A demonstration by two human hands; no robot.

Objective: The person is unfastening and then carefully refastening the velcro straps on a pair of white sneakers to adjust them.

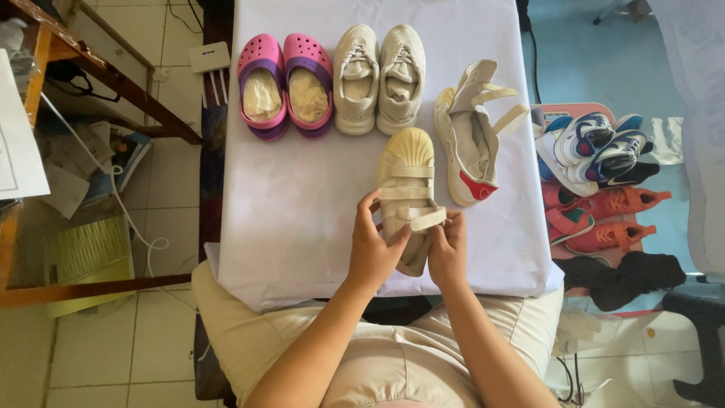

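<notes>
A cream strap shoe (405, 170) lies toe-away on the white-covered table (302, 204), near its front edge. My left hand (373, 245) grips its heel side, thumb reaching up toward the middle strap. My right hand (448, 249) pinches the end of the lowest strap, which sticks out to the right. Its partner shoe (470, 140), cream with a red heel patch, lies on its side just to the right with its straps loose.
A pair of pink and purple clogs (285, 85) and a pair of cream lace-up sneakers (380, 75) stand along the table's far edge. Several more shoes (600, 177) are piled on the floor to the right. A wooden shelf (45, 68) with clutter stands left.
</notes>
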